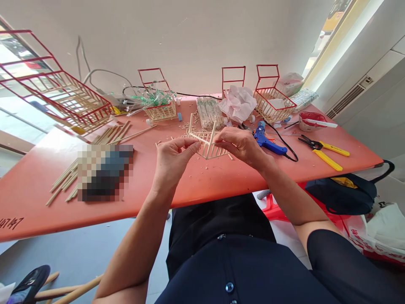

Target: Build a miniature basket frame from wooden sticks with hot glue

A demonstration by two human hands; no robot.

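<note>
Loose sticks: long, pale, wooden (pixel 63 179), lying unused.
Left hand (pixel 172 158): fingertips pinch the crossbar, it seems.
Small frame: pale wooden sticks (pixel 207 157), between both hands above the orange table (pixel 142 192); slatted base and two uprights present, top open, no red visible.
Right hand (pixel 242 143): grasps near one upright.
Basket: red-rimmed, pale-slatted (pixel 275 110), looks more complete.

The tabletop (pixel 205 181) is orange-red. The glue gun (pixel 268 143) is blue with a black cord (pixel 283 143). The pliers (pixel 324 151) have yellow handles. The small stick baskets (pixel 275 103) are pale tan, trimmed in dark red. The crumpled paper (pixel 238 103) is whitish. The shirt (pixel 249 270) is plain navy, its button (pixel 229 287) shiny blue.
</note>
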